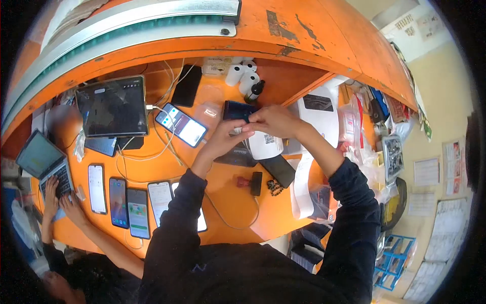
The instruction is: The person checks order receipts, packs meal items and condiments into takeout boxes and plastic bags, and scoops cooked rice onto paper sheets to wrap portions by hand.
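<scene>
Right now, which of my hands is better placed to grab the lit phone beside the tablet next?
Probably your left hand: it's nearer the lit phone; your right hand is farther across, though both look busy.

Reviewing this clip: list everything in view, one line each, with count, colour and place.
desk: one, orange, beneath everything
tablet: one, dark, upper left
laptop: one, dark, far left
phones: at least eight, assorted colours, across the desk
paper rolls: at least three, white, top centre
bottle: one, dark, below the rolls
boxy device: one, dark, under the hands
QR paper: one, white, beside the device
beads: one string, dark, right of centre
co-worker's hands: two, bare, at the laptop
right-side clutter: too jumbled to count
left hand, right hand: bare, meeting above the device
</scene>
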Motion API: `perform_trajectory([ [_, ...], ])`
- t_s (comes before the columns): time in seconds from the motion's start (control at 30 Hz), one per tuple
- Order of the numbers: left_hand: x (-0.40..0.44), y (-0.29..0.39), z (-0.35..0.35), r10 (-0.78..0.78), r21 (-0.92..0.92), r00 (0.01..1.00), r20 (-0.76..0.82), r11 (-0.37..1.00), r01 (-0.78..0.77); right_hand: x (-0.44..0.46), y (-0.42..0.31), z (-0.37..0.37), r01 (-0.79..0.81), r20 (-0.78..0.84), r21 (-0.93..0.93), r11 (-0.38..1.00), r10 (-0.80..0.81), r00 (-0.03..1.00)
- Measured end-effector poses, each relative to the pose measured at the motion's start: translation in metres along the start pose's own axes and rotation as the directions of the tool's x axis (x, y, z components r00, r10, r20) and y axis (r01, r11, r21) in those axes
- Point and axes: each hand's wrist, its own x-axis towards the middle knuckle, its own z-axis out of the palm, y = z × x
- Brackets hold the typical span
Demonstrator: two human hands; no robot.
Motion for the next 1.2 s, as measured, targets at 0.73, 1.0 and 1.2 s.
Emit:
perform_trajectory([
  [0.73,-0.189,0.19,0.308,0.251,-0.389,0.674,0.694,0.92,0.057,-0.475,-0.249,0.155,-0.44,-0.6,0.711,0.548,0.8,0.027],
  [1.0,-0.269,0.203,0.456,0.101,-0.099,0.116,0.988,0.995,-0.019,-0.668,-0.446,0.296,-0.199,-0.126,0.978,0.061,0.934,-0.334],
  [1.2,-0.404,0.273,0.574,0.496,-0.597,-0.511,0.702,0.801,-0.043,-0.692,-0.498,0.324,-0.555,-0.07,0.814,-0.171,0.92,-0.386],
])
